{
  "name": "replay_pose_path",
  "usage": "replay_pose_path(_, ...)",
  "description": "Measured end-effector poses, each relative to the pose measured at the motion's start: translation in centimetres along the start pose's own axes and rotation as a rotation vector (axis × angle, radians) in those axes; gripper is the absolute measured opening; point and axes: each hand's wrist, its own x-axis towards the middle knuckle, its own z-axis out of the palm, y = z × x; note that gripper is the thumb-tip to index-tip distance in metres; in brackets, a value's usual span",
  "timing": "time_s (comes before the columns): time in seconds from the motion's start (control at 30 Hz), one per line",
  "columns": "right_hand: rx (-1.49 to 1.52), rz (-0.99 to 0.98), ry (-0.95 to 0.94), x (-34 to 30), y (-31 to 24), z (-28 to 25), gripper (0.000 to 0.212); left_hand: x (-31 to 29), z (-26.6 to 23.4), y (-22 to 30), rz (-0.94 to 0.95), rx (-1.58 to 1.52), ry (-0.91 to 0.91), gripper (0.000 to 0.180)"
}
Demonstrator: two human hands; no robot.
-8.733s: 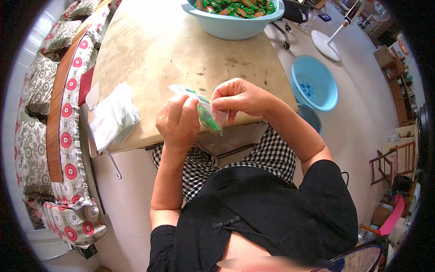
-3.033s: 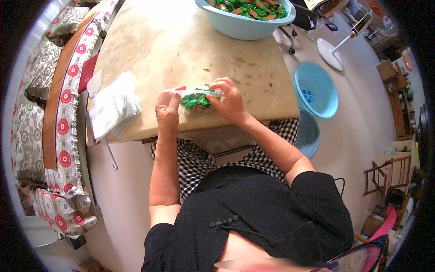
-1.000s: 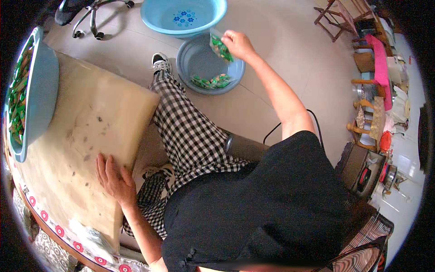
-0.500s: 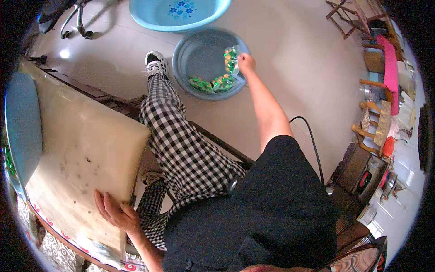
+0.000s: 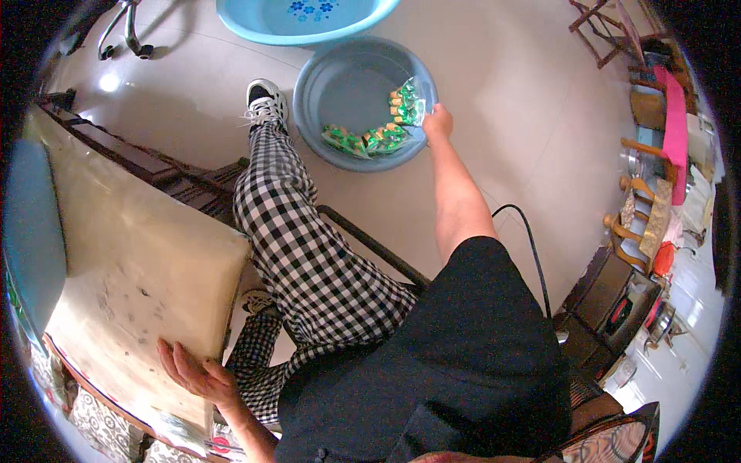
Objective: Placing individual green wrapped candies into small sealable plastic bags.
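Observation:
My right hand point(image 5: 438, 124) is at the right rim of a grey-blue round tub point(image 5: 310, 108) on the floor. Its fingers are closed at the clear edge of a see-through plastic bag point(image 5: 405, 103) filled with small green and gold wrapped pieces. That bag leans against the tub's inner right side. Two similar bags, one a filled bag point(image 5: 345, 141) and the other a filled bag point(image 5: 386, 139), lie along the tub's near side. On the pale, plastic-covered tabletop point(image 5: 147, 255) rests my left hand point(image 5: 197, 374), fingers spread and nothing in it.
A light blue basin point(image 5: 309, 31) with a blue flower print stands just beyond the tub. Another blue tub point(image 5: 31, 231) is at the table's left end. My checked-trouser leg point(image 5: 301, 231) stretches between table and tub. A black cable point(image 5: 529, 231) lies on the floor at right.
My right hand has shifted slightly right and nearer, over the tub's rim, and the bag has moved right with it. The left hand stays on the tabletop. The view has shifted a little.

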Motion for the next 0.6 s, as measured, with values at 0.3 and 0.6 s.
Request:
replay_pose_path(0.3, -0.173, -0.235, -0.216, -0.1, -2.0, 0.4, 0.035, -1.6, 0.3, -2.0, -0.100, 0.057, -0.015, 0.043)
replay_pose_path(0.6, 0.434, -0.794, -0.031, 0.3, -22.3, -7.0, 0.028, 0.4, -0.7, 0.3, -0.199, -0.065, 0.092, 0.047)
